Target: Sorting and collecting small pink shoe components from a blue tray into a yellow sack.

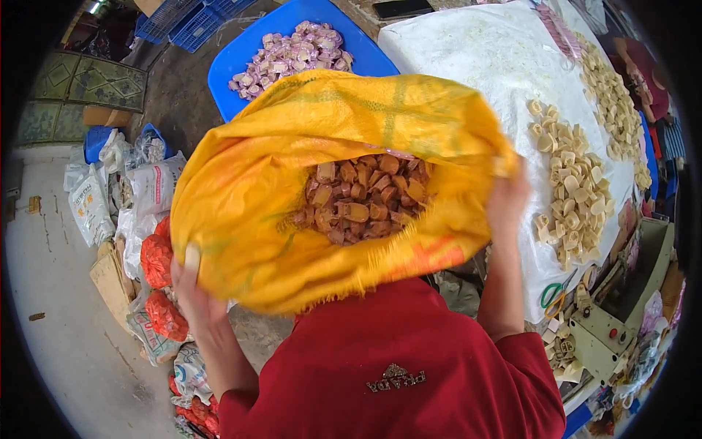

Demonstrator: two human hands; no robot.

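A big yellow woven sack (241, 212) spreads in front of my chest, its frayed mouth gaping toward me. Many small brown moulded pieces (358, 201) lie inside it; their exact kind I cannot make out. My left hand (197, 289) grips the sack's near left edge, thumb on top. On the other side my right hand (510, 197) is closed on the rim, slightly blurred, its fingers partly hidden by the cloth. Beyond the sack stands a blue tub (223, 69), partly covered by it, holding many small purple-and-cream pieces (300, 55).
At the right, a table with a white sheet (468, 55) bears piles of beige moulded pieces (570, 190). Green-and-orange-handled scissors (553, 296) lie near a grey-green machine (603, 333). Filled bags (155, 256) line the left wall. Another person (643, 80) is at the far right.
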